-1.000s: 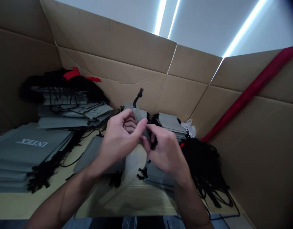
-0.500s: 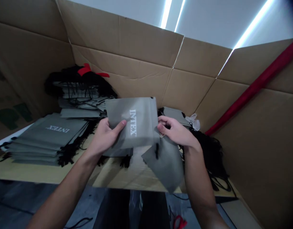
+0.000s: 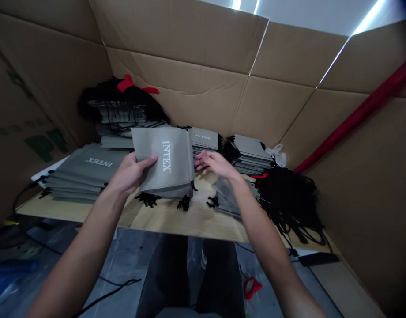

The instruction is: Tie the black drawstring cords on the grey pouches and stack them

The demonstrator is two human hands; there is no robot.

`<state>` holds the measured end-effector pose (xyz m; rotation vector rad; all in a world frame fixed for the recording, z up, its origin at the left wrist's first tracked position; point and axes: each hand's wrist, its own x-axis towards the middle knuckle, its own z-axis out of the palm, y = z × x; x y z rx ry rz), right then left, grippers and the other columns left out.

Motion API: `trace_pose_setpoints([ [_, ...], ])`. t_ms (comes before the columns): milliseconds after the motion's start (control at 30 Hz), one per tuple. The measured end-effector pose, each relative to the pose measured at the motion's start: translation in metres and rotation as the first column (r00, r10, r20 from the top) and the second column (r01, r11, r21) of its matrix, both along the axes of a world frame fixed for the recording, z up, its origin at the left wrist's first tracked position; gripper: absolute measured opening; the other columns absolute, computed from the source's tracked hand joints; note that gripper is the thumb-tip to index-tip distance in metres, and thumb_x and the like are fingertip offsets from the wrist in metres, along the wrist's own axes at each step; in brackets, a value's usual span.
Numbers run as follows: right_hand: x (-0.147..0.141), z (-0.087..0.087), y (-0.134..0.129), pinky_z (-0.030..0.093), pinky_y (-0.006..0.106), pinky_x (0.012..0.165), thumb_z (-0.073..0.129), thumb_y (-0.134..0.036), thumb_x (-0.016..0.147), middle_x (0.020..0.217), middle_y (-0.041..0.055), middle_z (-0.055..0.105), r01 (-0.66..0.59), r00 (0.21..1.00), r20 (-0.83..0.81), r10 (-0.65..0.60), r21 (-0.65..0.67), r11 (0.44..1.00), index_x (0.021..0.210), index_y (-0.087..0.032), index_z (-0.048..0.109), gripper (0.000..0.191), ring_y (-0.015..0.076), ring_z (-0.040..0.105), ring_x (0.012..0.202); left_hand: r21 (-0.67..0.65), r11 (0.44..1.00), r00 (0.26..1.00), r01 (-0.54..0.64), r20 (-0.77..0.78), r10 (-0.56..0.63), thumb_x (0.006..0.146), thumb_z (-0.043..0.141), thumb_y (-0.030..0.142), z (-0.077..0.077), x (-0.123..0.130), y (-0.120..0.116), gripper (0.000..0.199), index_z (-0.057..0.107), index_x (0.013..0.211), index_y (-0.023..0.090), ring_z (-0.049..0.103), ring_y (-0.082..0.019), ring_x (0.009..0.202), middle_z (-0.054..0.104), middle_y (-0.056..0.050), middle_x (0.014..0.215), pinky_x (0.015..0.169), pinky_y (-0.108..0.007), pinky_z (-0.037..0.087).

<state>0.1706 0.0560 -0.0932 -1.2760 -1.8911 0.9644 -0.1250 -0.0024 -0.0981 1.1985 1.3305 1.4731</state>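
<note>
My left hand [image 3: 128,173] is closed on a grey INTEX drawstring bag [image 3: 177,176], thumb on its front face. The bag is raised over the table, its white lettering running sideways. Below its lower edge show more grey fabric and black cord ends; whether these are also in the hand I cannot tell. Just right of the bag is my right hand [image 3: 216,164], its fingers apart and slightly curled, with nothing visible in them. Beneath my right forearm, a few loose grey bags [image 3: 227,198] lie on the table, partly hidden.
A stack of INTEX bags [image 3: 87,165] lies at left, with a taller pile [image 3: 122,110] behind it. Two further stacks [image 3: 204,138] [image 3: 251,152] stand along the cardboard wall [image 3: 176,75]. Black cords [image 3: 289,198] heap up at right. Red-handled scissors [image 3: 252,288] lie on the floor.
My right hand has let go of a grey bag, which now lies on the table at right, and has moved left to the held bag's edge. The view has tilted down.
</note>
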Motion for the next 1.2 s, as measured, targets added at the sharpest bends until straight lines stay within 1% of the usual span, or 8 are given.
trace_pose_setpoints([
  [200,-0.039,-0.038,-0.007,0.047,0.026,0.067,0.059,-0.053,0.112,0.075,-0.0013,0.069,0.021,1.000,0.012,-0.022,0.027,0.999,0.083,-0.016,0.070,0.048,0.0153,0.061,0.070,0.052,0.997,0.936,-0.065,-0.343,0.079,0.078,0.088,0.044,-0.026,0.003,0.023,0.064,0.069,0.131,0.013,0.078,-0.033,0.112,0.080,-0.016,0.127,0.102,-0.046,0.064],
  [300,-0.042,-0.058,-0.002,0.045,0.028,0.067,0.065,-0.051,0.110,0.063,-0.0053,0.054,0.116,0.989,0.088,-0.120,0.048,0.992,0.068,-0.019,0.059,0.053,0.0143,0.055,0.063,0.086,0.987,0.835,-0.135,-0.526,0.161,0.079,0.087,0.034,-0.038,0.002,0.032,0.085,0.054,0.155,0.010,0.074,-0.038,0.120,0.076,-0.020,0.133,0.111,-0.052,0.058],
  [433,-0.047,-0.076,0.001,0.054,0.031,0.073,0.072,-0.054,0.107,0.068,-0.0051,0.059,0.180,0.965,0.182,-0.187,0.057,0.982,0.073,-0.018,0.062,0.050,0.0159,0.063,0.068,0.107,0.986,0.695,-0.126,-0.700,0.165,0.084,0.081,0.029,-0.051,0.004,0.040,0.096,0.041,0.168,0.009,0.070,-0.042,0.128,0.070,-0.023,0.142,0.118,-0.055,0.053],
  [633,-0.054,-0.086,-0.002,0.061,0.036,0.084,0.075,-0.050,0.106,0.079,-0.0018,0.070,0.216,0.931,0.294,-0.215,0.028,0.976,0.081,-0.016,0.069,0.043,0.0184,0.071,0.080,0.133,0.991,0.508,-0.027,-0.852,0.128,0.087,0.069,0.027,-0.068,0.006,0.034,0.062,0.064,0.145,0.007,0.038,-0.055,0.156,0.047,-0.030,0.165,0.130,-0.072,0.033],
  [733,-0.055,-0.087,-0.005,0.059,0.036,0.086,0.076,-0.050,0.105,0.077,-0.0017,0.070,0.231,0.922,0.311,-0.229,0.033,0.972,0.078,-0.018,0.068,0.043,0.0190,0.072,0.081,0.087,0.987,0.453,0.137,-0.892,0.016,0.101,0.053,0.035,-0.077,0.009,0.026,0.041,0.075,0.125,0.012,0.048,-0.046,0.150,0.064,-0.025,0.148,0.131,-0.063,0.036],
  [833,-0.055,-0.085,-0.007,0.056,0.035,0.085,0.072,-0.050,0.107,0.074,-0.0015,0.069,0.235,0.924,0.295,-0.244,0.065,0.970,0.075,-0.019,0.065,0.045,0.0186,0.069,0.078,0.026,0.963,0.425,0.270,-0.900,-0.095,0.112,0.034,0.048,-0.084,0.013,0.016,0.056,0.074,0.135,0.016,0.062,-0.036,0.135,0.073,-0.018,0.137,0.126,-0.053,0.045],
  [933,-0.055,-0.083,-0.010,0.050,0.033,0.081,0.062,-0.046,0.112,0.077,0.0011,0.072,0.203,0.942,0.251,-0.223,0.104,0.974,0.079,-0.019,0.069,0.043,0.0185,0.067,0.078,0.001,0.961,0.433,0.277,-0.893,-0.124,0.114,0.029,0.060,-0.087,0.017,0.007,0.070,0.068,0.150,0.014,0.063,-0.037,0.135,0.071,-0.019,0.144,0.124,-0.055,0.045],
  [1200,-0.054,-0.080,-0.020,0.047,0.024,0.078,0.054,-0.018,0.106,0.096,0.0013,0.080,0.020,0.992,0.121,-0.038,0.141,0.990,0.125,-0.021,0.082,0.034,0.0166,0.068,0.085,0.003,0.979,0.534,0.203,-0.839,-0.108,0.102,0.053,0.076,-0.099,0.033,-0.009,0.094,0.050,0.166,0.007,0.056,-0.043,0.149,0.061,-0.025,0.162,0.129,-0.056,0.041],
])
